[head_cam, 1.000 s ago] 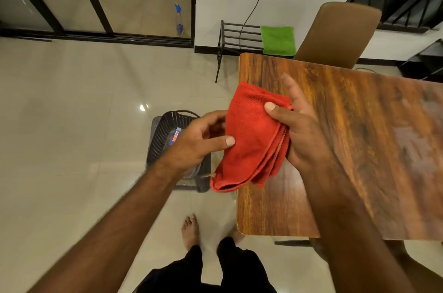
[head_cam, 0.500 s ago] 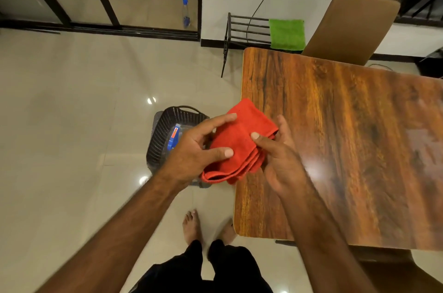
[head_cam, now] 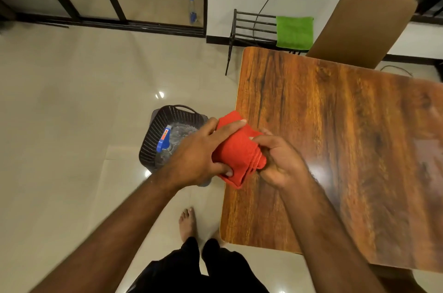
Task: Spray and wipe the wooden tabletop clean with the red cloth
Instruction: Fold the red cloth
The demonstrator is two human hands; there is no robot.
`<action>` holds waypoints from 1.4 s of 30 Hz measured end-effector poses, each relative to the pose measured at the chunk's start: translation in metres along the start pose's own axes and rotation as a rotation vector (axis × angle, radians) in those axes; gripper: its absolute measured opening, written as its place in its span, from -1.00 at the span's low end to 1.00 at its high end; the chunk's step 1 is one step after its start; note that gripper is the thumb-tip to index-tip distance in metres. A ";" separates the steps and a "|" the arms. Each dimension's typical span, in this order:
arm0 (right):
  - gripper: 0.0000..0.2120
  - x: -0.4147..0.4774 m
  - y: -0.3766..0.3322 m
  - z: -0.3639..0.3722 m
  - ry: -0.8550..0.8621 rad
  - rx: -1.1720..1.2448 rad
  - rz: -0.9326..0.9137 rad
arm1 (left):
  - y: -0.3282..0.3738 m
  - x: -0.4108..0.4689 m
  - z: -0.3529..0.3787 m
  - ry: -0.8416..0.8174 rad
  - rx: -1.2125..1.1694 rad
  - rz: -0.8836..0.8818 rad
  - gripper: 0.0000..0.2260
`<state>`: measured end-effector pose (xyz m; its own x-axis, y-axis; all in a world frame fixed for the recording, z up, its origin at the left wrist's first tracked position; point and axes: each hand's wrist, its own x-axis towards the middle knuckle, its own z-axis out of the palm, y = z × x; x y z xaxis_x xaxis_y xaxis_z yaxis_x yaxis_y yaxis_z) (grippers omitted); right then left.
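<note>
A folded red cloth (head_cam: 239,151) is held in the air over the left edge of the wooden tabletop (head_cam: 340,139). My left hand (head_cam: 199,158) grips its left side, fingers across the top and thumb underneath. My right hand (head_cam: 280,160) pinches the folded right edge. A spray bottle with a blue head (head_cam: 164,140) lies in a dark basket (head_cam: 155,134) on the floor, left of the table. Dull smears show on the tabletop at the right.
A brown chair (head_cam: 359,28) stands at the table's far side. A green cloth (head_cam: 294,32) hangs on a black rack (head_cam: 249,26) by the wall. A second spray bottle (head_cam: 191,6) stands at the glass door. My bare feet (head_cam: 188,223) are near the table corner.
The cloth has been folded smaller and drawn toward the table's left edge. My left hand, first only touching it, now grips it, and both hands have closed in around it.
</note>
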<state>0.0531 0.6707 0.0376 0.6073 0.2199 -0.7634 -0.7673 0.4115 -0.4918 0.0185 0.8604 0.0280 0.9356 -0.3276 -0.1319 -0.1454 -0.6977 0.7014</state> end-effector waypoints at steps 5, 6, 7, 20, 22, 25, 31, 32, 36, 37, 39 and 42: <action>-0.22 -0.005 -0.008 -0.003 -0.054 -0.344 0.081 | -0.014 0.006 0.005 0.168 0.283 0.087 -0.35; -0.20 -0.005 -0.011 -0.004 -0.041 -0.540 0.050 | -0.015 0.007 0.005 0.132 0.247 0.064 -0.39; -0.19 -0.003 -0.012 -0.005 -0.013 -0.756 -0.005 | -0.014 0.007 0.004 0.089 0.174 0.020 -0.43; 0.00 0.053 0.043 -0.002 -0.065 -0.365 -0.243 | -0.035 -0.001 -0.001 0.154 -1.084 -0.633 -0.23; 0.05 0.063 0.044 0.010 -0.017 -0.287 -0.298 | -0.044 -0.003 -0.007 0.081 -1.135 -0.674 -0.36; 0.10 0.083 0.043 0.037 0.031 -0.254 -0.342 | -0.061 0.006 -0.019 -0.004 -1.103 -0.699 -0.61; -0.02 0.144 0.037 0.090 0.017 -0.176 -0.294 | -0.143 0.072 -0.065 0.258 -1.067 -0.624 -0.63; -0.03 0.157 0.037 0.095 0.025 -0.205 -0.278 | -0.163 0.086 -0.071 0.291 -1.027 -0.602 -0.64; -0.15 0.207 0.046 0.097 0.142 -0.378 -0.218 | -0.255 0.132 -0.058 0.228 -0.360 -0.511 -0.71; -0.19 0.216 0.051 0.094 0.165 -0.406 -0.202 | -0.276 0.137 -0.046 0.162 -0.188 -0.488 -0.73; -0.26 0.231 0.062 0.085 0.208 -0.460 -0.183 | -0.312 0.141 -0.016 0.041 -0.065 -0.473 -0.73; -0.29 0.243 0.082 0.070 0.262 -0.514 -0.148 | -0.343 0.141 0.033 -0.114 -0.206 -0.538 -0.68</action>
<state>0.1524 0.8200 -0.1583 0.6944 -0.0597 -0.7171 -0.7195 -0.0739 -0.6906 0.1897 1.0327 -0.2548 0.8183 -0.0358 -0.5737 0.4168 -0.6502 0.6352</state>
